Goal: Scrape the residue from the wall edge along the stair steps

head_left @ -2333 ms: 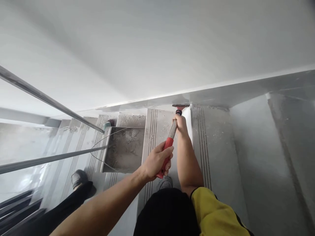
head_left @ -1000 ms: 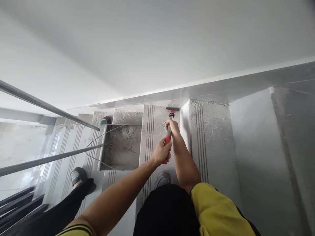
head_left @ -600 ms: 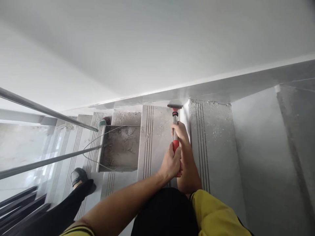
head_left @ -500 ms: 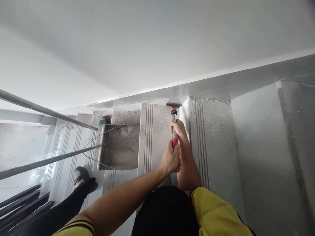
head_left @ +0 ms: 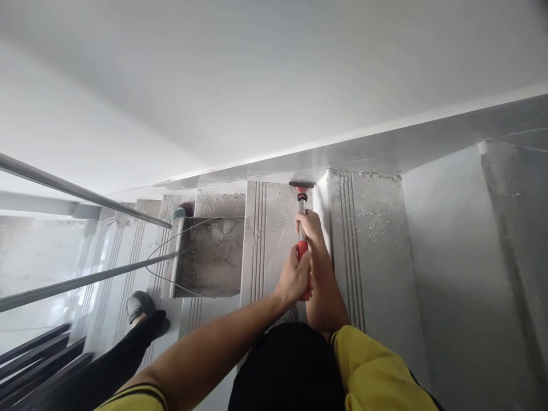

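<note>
Both my hands are closed around a long-handled scraper (head_left: 302, 246) with a red grip, a metal shaft and a red head. My left hand (head_left: 294, 275) wraps the red grip near my body. Farther forward, my right hand (head_left: 310, 225) grips the metal shaft below the head. The scraper's wide, dark edge meets the far end of a stair tread (head_left: 278, 228), close to the grey skirting (head_left: 295, 165) and the riser corner. Crumbs of pale debris lie on this tread and on the neighbouring one (head_left: 379, 222).
Left of my tread stands a dustpan (head_left: 209, 257) with dirt inside, a wire loop and a pole handle (head_left: 107, 275). A brush head (head_left: 177, 213) lies beside it, with another pole (head_left: 77, 188). A person's shoe (head_left: 140, 305) rests on a lower step near dark railings (head_left: 43, 354).
Almost nothing differs. The scraper and both hands have shifted very slightly, with the grip still held the same way and the scraper's edge at the same corner.
</note>
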### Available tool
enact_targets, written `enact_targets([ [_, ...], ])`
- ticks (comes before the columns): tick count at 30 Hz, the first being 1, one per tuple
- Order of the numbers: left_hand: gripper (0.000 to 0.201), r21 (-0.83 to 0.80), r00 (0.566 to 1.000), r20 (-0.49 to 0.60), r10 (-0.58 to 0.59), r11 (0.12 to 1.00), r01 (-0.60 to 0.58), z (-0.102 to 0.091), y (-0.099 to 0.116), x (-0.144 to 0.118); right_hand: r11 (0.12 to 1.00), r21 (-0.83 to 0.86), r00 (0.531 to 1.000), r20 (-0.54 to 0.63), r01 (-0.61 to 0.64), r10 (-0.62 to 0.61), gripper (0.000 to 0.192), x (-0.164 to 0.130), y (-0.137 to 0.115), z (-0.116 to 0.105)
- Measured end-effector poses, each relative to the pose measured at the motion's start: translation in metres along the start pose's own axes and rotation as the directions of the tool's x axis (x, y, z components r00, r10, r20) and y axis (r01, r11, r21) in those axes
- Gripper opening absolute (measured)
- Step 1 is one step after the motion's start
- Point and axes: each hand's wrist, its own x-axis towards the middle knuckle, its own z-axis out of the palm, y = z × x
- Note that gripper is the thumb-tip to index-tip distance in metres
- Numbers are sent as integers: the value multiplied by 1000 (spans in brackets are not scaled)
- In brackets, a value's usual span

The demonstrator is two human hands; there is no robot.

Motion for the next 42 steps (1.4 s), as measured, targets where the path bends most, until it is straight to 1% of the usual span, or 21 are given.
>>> enact_targets([
  [2,30,-20,1000,24,21,1000,-20,0,1,-1,1000,-14,1000,2,15,-15,13,2,2,1],
  [3,29,-20,1000,15,24,1000,-24,-1,1,1,1000,-20,1000,7,11,-11,12,4,4,3],
  [5,24,-4,1000,-18,17,1000,-17,-4,-2,9,1000,-8,1000,23,-21,22,11,10,9,7],
  [8,19,-6,999,-40,-3,1000,2,-10,-4,17,994,69,996,35,-82,80,10,14,12,13],
  [11,24,-31,1000,-2,5,999,-5,-15,4,6,989,134,998,9,-65,64,9,9,6,16],
  [13,29,-43,999,51,20,999,-18,-17,11,-5,989,144,999,-8,-31,33,7,5,1,15],
  [15,30,-48,997,68,28,999,-25,-17,17,-9,990,138,999,-13,-27,29,7,4,-2,16],
  [19,21,-36,1000,-15,-9,999,9,-16,14,-1,983,149,995,-4,-103,105,9,9,1,18],
  [21,21,-40,1000,-7,-3,999,3,-14,11,0,984,158,996,7,-86,85,8,11,4,16],
  [24,25,-48,999,32,36,998,-34,-10,9,-2,991,134,1000,1,-19,19,7,15,10,11],
  [25,24,-40,999,22,28,999,-27,-9,9,-1,992,123,1000,-4,-16,17,8,17,13,10],
  [28,16,-16,998,-42,-36,999,36,-9,9,9,990,123,998,-17,-64,66,9,29,22,13],
  [30,14,-35,997,-52,-58,998,56,-13,8,17,980,172,995,-8,-98,101,11,34,27,19],
  [32,15,-79,998,-38,-52,996,49,-17,9,20,946,300,992,21,-121,121,11,35,27,26],
  [34,16,-125,998,-28,-58,991,55,-21,14,16,876,454,987,76,-162,143,12,31,22,33],
  [36,19,-160,998,-12,-60,985,57,-24,22,8,809,563,986,117,-168,123,12,26,15,36],
  [39,23,-187,999,17,-50,981,52,-25,35,-1,788,602,991,112,-129,77,11,20,3,36],
  [42,18,-183,997,6,-72,980,72,-22,41,-3,804,580,991,98,-135,95,13,17,-3,32],
])
